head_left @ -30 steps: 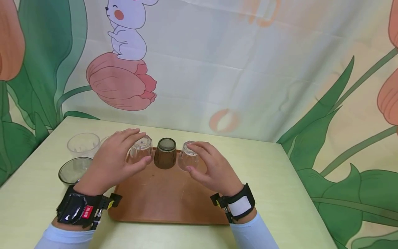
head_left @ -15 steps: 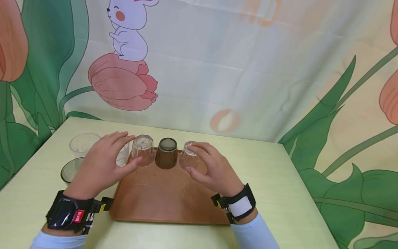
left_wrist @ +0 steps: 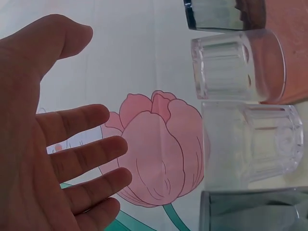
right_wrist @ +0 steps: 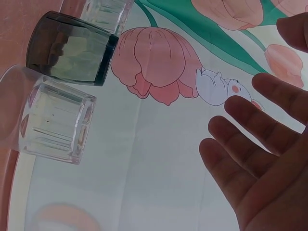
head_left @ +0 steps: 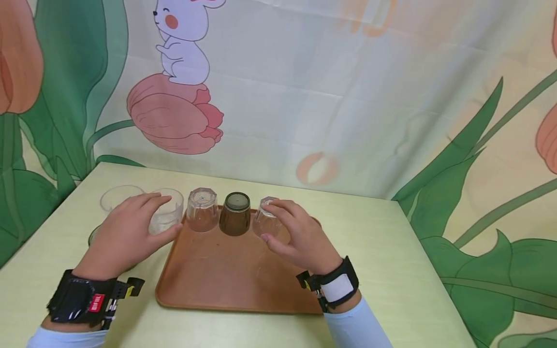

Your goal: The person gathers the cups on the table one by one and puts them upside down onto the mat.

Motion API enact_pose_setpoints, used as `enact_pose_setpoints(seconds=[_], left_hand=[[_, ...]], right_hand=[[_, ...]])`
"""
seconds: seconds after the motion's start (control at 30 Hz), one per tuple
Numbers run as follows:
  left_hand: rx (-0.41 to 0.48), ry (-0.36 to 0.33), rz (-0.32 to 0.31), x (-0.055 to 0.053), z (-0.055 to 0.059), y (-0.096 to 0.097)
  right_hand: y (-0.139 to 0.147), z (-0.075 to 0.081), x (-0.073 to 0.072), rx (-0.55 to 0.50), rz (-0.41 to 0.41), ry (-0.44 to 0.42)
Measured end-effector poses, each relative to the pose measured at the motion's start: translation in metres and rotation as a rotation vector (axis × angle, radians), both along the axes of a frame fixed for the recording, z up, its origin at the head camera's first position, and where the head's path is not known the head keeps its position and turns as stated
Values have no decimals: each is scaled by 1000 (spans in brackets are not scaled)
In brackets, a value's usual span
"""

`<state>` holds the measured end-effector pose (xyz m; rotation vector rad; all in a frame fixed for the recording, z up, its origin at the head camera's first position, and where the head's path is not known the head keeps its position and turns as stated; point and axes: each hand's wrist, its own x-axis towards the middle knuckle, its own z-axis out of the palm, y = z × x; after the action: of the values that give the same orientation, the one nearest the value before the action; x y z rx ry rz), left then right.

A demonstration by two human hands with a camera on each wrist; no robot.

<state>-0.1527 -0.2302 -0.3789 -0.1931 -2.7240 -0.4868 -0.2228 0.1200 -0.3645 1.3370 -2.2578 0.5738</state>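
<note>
My left hand [head_left: 130, 232] hovers with parted fingers in front of an upright clear glass [head_left: 167, 212], holding nothing. Fingers and thumb stand apart from the glasses in the left wrist view. My right hand [head_left: 300, 237] is above the tray's right part, in front of an upside-down clear glass [head_left: 263, 221]; the right wrist view shows a gap between them. Along the far edge of the brown tray [head_left: 226, 285], a dark glass [head_left: 235, 217] and another clear glass [head_left: 202, 212] also stand upside down, in a row with it.
Left of the tray, another clear glass [head_left: 114, 197] stands behind my left hand. A dark glass [head_left: 92, 236] is mostly hidden by that hand. A printed cloth [head_left: 270, 96] hangs behind the pale table [head_left: 370, 241].
My left hand has moved left, away from the leftmost upside-down clear glass, which stays on the tray. My right hand has barely moved.
</note>
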Motion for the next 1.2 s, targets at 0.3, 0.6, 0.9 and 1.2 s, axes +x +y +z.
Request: enact_pose_setpoints(seconds=[0.3,0.6,0.9,1.2], left_hand=[[-13,-50,33,2,-10,-15],[-84,-62,129,2,-20,-29],[-79,-119,165,3,-29,-35],[-91,-163,175,3,-34,-41]], right_hand=[[1,0,-1,-19,16,-5],[1,-2,-3,-12,14,8],[2,-2,-3,-9,8,6],[2,-3,-3,-5,-1,3]])
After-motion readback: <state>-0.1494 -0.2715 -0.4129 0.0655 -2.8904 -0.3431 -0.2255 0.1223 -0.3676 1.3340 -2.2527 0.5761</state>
